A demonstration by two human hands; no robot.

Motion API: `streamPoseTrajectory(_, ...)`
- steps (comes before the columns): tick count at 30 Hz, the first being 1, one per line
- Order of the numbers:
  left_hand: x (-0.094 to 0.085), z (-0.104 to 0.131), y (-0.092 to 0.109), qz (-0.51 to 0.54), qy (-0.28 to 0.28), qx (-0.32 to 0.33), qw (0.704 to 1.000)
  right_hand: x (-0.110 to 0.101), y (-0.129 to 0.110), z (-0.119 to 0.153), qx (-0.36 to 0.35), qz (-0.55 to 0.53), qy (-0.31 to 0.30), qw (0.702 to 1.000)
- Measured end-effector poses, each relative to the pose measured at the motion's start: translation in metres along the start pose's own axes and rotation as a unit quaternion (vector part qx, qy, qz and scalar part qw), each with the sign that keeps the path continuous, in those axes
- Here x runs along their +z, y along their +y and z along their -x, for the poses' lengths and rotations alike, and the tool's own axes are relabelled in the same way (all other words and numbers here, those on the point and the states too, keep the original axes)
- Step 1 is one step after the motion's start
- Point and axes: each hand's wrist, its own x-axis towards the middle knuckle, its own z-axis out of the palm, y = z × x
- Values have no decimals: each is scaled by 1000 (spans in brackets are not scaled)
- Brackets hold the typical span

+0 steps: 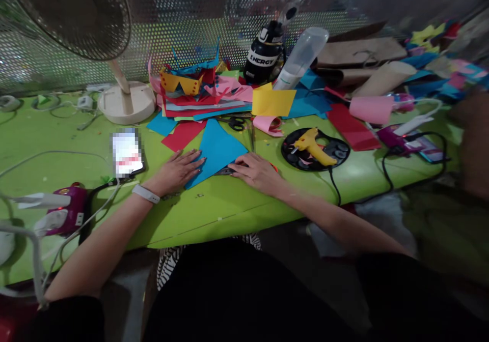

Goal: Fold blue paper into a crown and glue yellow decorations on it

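Note:
A blue sheet of paper (219, 146) lies at an angle on the green table in front of me. My left hand (178, 173) rests flat on its left side, fingers stretched out and slightly apart. At the lower right edge of the paper is my right hand (256, 173), with its fingers extended and touching that edge. Beneath the right hand, a dark flat thing with a bit of orange shows; most of it is covered, so its kind is unclear. Just beyond the paper, black-handled scissors (236, 123) lie beside a curled pink paper strip (268, 125).
A yellow glue gun (314, 146) rests on a black tray (287, 154) to the right. Behind are stacked paper crowns (181, 83), a black bottle (263, 54) and a clear bottle (301, 57). On the left stand a fan (128, 100), a phone (127, 151) and a purple power strip (64, 209).

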Motion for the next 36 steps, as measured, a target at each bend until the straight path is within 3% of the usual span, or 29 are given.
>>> streamPoseTrajectory(10, -1, 0, 2, 10, -5, -8, 1000, 4, -14, -11, -2, -2, -11, 1000)
streamPoseTrajectory(15, 1, 0, 3, 14, -4, -7, 1000, 3, -15, -3, 6, -29, -8, 1000)
streamPoseTrajectory(21, -10, 5, 0, 20, 4, -28, 999, 4, -13, -1, 3, -15, -5, 1000)
streamPoseTrajectory(26, -13, 14, -5, 40, -26, 7, 999, 4, -16, -4, 4, -10, -8, 1000)
streamPoseTrajectory(32, -9, 14, -7, 31, -24, 9, 999, 7, -28, -20, -5, 1, -22, 1000)
streamPoseTrajectory(36, -10, 14, -6, 31, -25, 6, 999, 7, -30, -18, -17, 2, -21, 1000)
